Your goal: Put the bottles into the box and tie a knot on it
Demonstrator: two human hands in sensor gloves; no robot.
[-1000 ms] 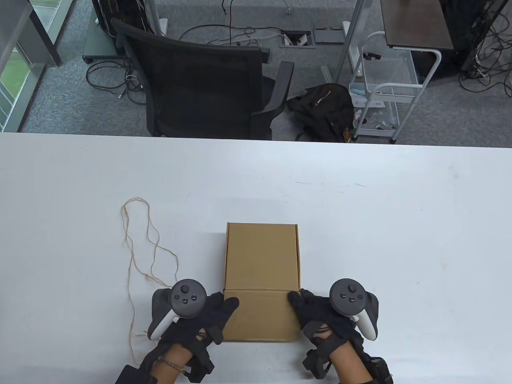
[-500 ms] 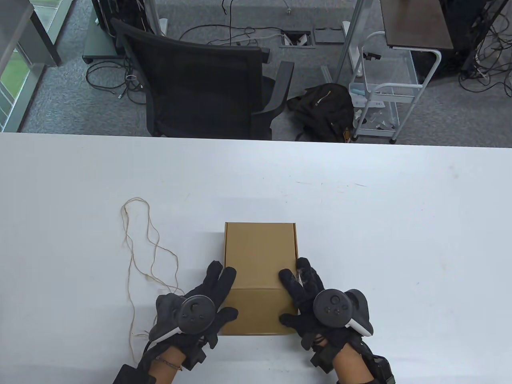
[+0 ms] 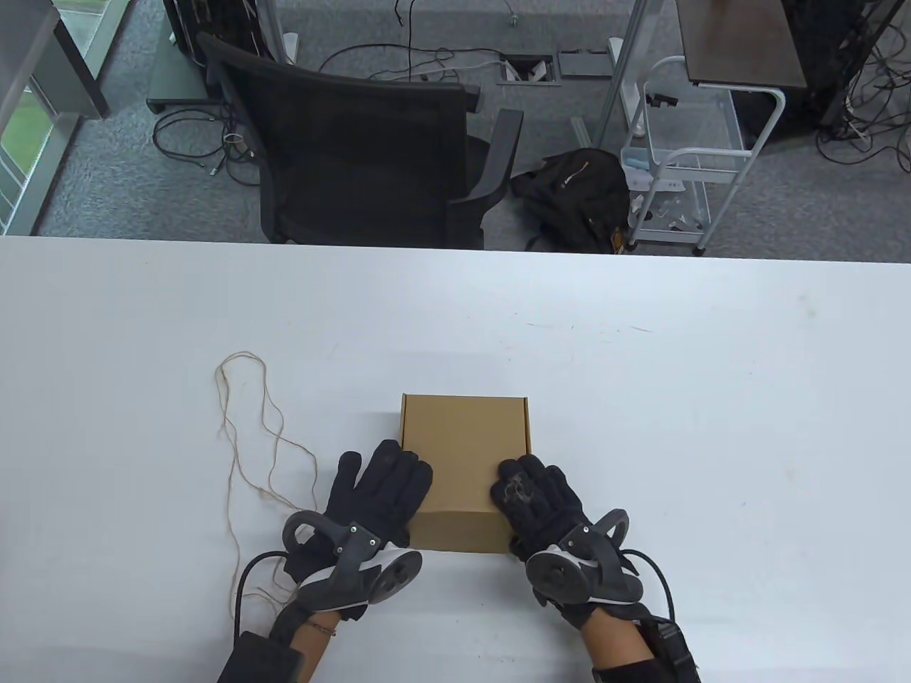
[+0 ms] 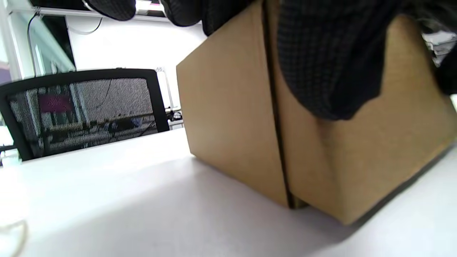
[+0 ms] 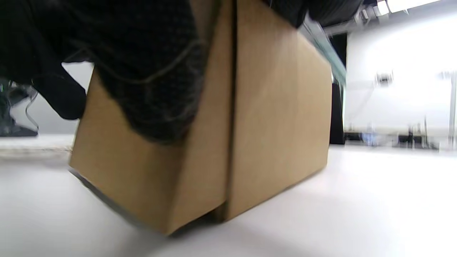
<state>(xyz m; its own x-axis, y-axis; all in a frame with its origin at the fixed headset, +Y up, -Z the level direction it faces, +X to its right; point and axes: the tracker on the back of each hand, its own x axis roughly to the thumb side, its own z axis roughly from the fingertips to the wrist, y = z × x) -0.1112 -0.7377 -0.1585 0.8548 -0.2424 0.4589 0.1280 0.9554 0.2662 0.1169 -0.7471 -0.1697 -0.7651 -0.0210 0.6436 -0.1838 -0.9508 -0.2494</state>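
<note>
The white surface (image 3: 640, 370) carries a closed cardboard box (image 3: 462, 455) between both hands. The left hand (image 3: 381, 491) and right hand (image 3: 534, 498) lie flat-fingered over its near top corners, thumbs down the sides, pressing rather than clasping. Judged best: press evenly so the lid seats, then fetch the string (image 3: 245, 434), lying loose just outside the left grip.

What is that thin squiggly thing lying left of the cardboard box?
On the white table, look left of the closed cardboard box. The string lies there in loose loops, pale tan and hair-thin, running toward the near edge beside the left hand.
</note>
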